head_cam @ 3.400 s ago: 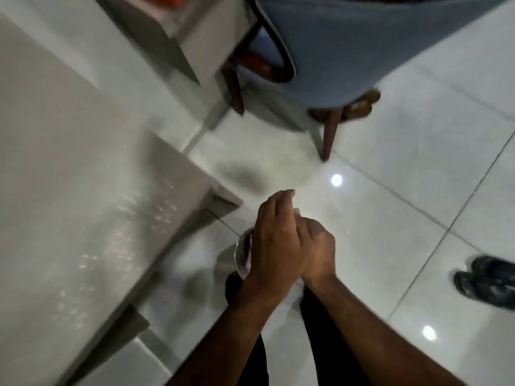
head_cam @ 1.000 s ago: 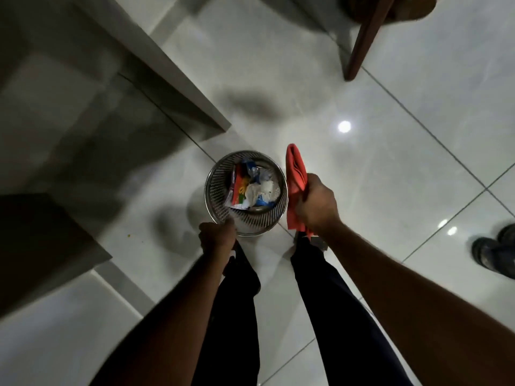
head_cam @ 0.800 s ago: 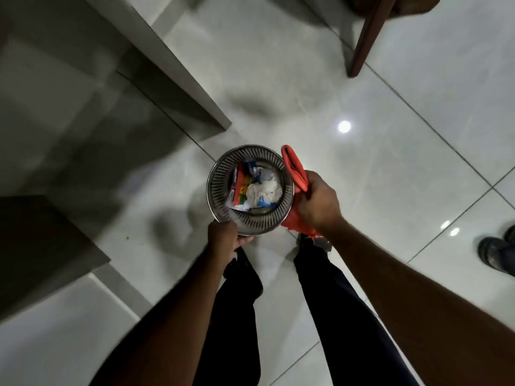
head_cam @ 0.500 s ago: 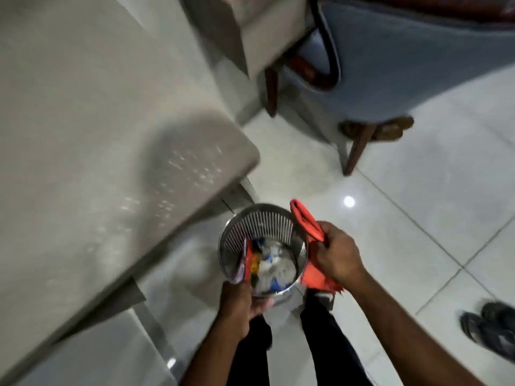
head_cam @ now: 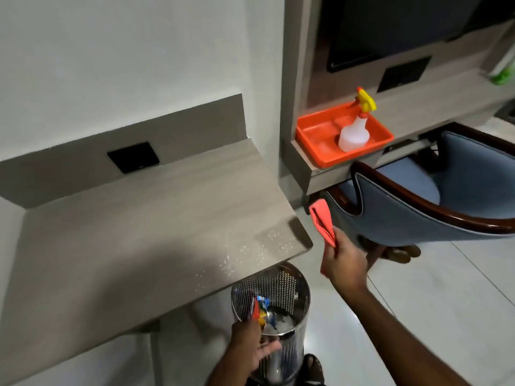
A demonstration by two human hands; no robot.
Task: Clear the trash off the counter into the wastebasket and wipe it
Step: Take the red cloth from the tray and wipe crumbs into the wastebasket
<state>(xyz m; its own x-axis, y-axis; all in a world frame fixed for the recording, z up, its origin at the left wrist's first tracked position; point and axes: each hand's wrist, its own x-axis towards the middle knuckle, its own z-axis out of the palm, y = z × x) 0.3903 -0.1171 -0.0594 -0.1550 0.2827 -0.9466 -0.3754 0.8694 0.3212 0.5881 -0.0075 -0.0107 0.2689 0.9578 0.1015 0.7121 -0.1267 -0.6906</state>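
Grey surface point(head_cam: 145, 218) lies up-left of the right hand point(head_cam: 344, 263), whose grip holds the cloth point(head_cam: 323, 222); left hand point(head_cam: 250, 348) grips the wastebasket point(head_cam: 278, 285) rim.

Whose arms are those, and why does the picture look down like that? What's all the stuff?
The picture comes from a camera worn on a person's head, so you see what they see: their own two arms reaching out. There is no machine here, only bare hands. The right hand grips a folded orange cloth for wiping. The left hand holds the rim of a shiny metal wastebasket, which has crumpled wrappers inside. The grey counter carries only small white specks near its corner. Further back, a spray bottle stands in an orange tray, beside a blue chair.
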